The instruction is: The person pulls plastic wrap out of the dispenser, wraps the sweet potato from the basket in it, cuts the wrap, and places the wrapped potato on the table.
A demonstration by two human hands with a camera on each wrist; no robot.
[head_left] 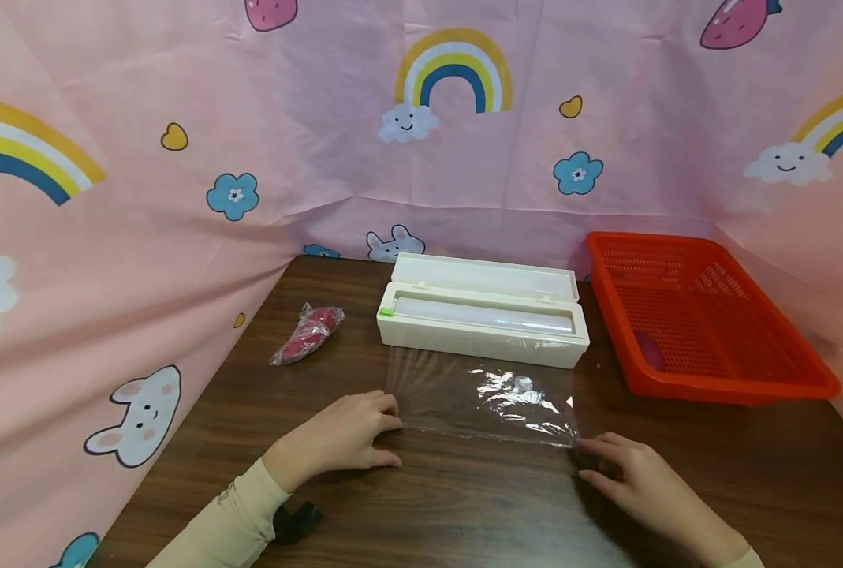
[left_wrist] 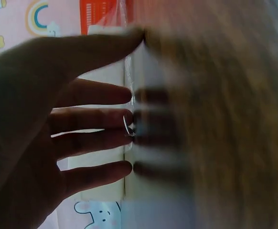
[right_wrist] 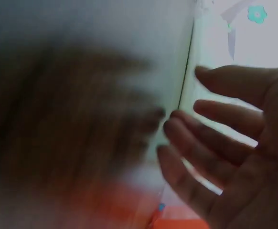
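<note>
A sheet of clear cling film (head_left: 449, 394) lies pulled out over the table from a white dispenser box (head_left: 478, 351) with its lid raised. Inside the box sits the film roll (head_left: 485, 317). At the sheet's near left corner, the fingertips of my left hand (head_left: 343, 434) touch the film and tabletop; its fingers are straight and the thumb stands apart in the left wrist view. By the near right corner, my right hand (head_left: 637, 485) touches the film's edge with its fingertips. The right wrist view shows those fingers loosely bent and spread, gripping nothing.
A film-wrapped reddish item (head_left: 309, 334) lies left of the dispenser. On the right stands a red plastic basket (head_left: 733, 388) with a purple object (head_left: 650, 349) inside. Something black (head_left: 296, 521) is beside my left sleeve. Patterned pink cloth (head_left: 322, 118) encloses the wooden table (head_left: 421, 513).
</note>
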